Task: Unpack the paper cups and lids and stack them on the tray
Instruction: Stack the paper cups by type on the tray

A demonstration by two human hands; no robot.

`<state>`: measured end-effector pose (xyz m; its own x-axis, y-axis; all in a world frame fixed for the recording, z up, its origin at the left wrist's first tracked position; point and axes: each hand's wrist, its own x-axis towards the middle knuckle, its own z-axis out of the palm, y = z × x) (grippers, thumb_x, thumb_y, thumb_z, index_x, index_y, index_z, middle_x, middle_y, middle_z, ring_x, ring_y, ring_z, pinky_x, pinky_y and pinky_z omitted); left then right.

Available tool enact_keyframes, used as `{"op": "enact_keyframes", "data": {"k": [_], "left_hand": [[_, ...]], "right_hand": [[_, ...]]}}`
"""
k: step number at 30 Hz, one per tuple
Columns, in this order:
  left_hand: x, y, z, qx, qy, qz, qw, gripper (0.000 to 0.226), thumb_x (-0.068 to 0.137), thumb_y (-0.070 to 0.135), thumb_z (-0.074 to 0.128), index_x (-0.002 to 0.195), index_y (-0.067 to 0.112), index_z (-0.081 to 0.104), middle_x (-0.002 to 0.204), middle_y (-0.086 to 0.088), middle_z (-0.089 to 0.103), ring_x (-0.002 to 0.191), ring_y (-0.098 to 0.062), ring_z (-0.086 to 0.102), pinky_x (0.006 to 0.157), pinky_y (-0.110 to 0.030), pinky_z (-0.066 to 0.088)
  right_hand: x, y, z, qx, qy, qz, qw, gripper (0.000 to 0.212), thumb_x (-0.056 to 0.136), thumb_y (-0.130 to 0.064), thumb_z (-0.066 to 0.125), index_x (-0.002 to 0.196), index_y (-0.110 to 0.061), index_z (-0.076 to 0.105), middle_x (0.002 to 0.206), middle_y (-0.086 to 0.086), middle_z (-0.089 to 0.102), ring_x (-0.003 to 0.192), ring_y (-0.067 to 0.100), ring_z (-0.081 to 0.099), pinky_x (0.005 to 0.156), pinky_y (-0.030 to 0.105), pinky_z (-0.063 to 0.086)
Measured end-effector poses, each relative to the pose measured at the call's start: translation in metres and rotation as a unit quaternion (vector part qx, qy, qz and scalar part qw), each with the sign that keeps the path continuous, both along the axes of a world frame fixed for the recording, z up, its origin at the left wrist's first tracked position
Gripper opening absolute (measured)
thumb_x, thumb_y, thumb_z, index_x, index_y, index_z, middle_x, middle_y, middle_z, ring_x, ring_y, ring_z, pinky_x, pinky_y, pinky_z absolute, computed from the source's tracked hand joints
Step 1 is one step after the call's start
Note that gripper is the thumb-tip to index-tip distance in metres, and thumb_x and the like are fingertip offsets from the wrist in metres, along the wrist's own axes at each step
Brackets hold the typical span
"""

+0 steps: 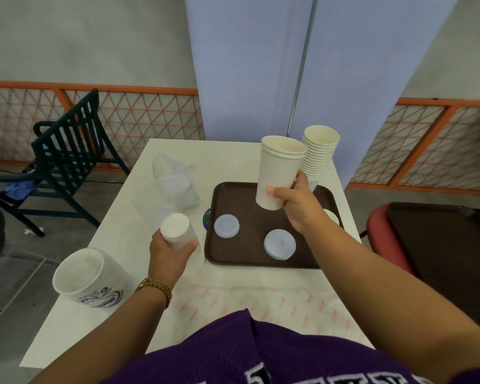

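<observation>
On my head camera I see a white table (233, 162) against a grey wall, orange lattice fence (139, 117) and blue partition (247, 65); a dark chair (64, 151) stands left. My right hand (297, 206) grips nested cups (279, 170) above the brown tray (241, 253), near a tall cup stack (319, 153). My left hand (169, 253) holds an upturned cup (175, 230). Two lids (226, 226) lie on the tray; a plastic bag (175, 181) and printed tub (89, 275) sit left.
</observation>
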<state>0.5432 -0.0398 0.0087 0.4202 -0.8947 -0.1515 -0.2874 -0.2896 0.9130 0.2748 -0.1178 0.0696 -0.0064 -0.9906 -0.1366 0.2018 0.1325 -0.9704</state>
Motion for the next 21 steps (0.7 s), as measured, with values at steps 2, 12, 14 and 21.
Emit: {"op": "enact_keyframes", "data": {"k": [2,12,14,21], "left_hand": [[0.000,0.000,-0.002,0.003,0.000,0.005,1.000,0.083,0.073,0.020,0.084,0.140,0.011,0.037,0.131,-0.006,0.046,0.117,-0.025,0.049,0.098,-0.037,0.044],[-0.002,-0.004,-0.006,0.017,-0.014,0.013,1.000,0.083,0.076,0.021,0.082,0.142,0.012,0.033,0.137,-0.011,0.045,0.125,-0.033,0.046,0.102,-0.047,0.043],[0.000,-0.005,-0.008,0.023,-0.018,0.015,0.999,0.084,0.075,0.023,0.082,0.142,0.012,0.033,0.138,-0.011,0.045,0.124,-0.033,0.047,0.102,-0.047,0.044],[0.002,-0.006,-0.012,0.038,-0.026,0.019,0.999,0.085,0.074,0.026,0.083,0.141,0.014,0.033,0.136,-0.011,0.046,0.123,-0.033,0.048,0.101,-0.050,0.045]], "right_hand": [[-0.008,-0.005,0.004,-0.001,-0.064,-0.017,0.998,0.090,0.064,-0.009,0.078,0.141,-0.020,0.033,0.135,0.008,0.054,0.123,0.028,0.054,0.098,0.047,0.051],[-0.077,-0.082,0.081,-0.114,0.162,-0.177,0.964,0.082,0.071,-0.020,0.083,0.135,-0.018,0.032,0.123,-0.002,0.052,0.110,0.014,0.055,0.087,0.033,0.049],[-0.089,-0.100,0.086,-0.104,0.204,-0.203,0.952,0.087,0.069,-0.026,0.085,0.136,-0.018,0.030,0.124,-0.002,0.050,0.111,0.017,0.053,0.090,0.036,0.049],[-0.102,-0.126,0.062,-0.018,0.283,-0.199,0.938,0.103,0.049,-0.050,0.084,0.134,-0.026,0.032,0.125,-0.001,0.050,0.118,0.027,0.050,0.098,0.052,0.048]]}}
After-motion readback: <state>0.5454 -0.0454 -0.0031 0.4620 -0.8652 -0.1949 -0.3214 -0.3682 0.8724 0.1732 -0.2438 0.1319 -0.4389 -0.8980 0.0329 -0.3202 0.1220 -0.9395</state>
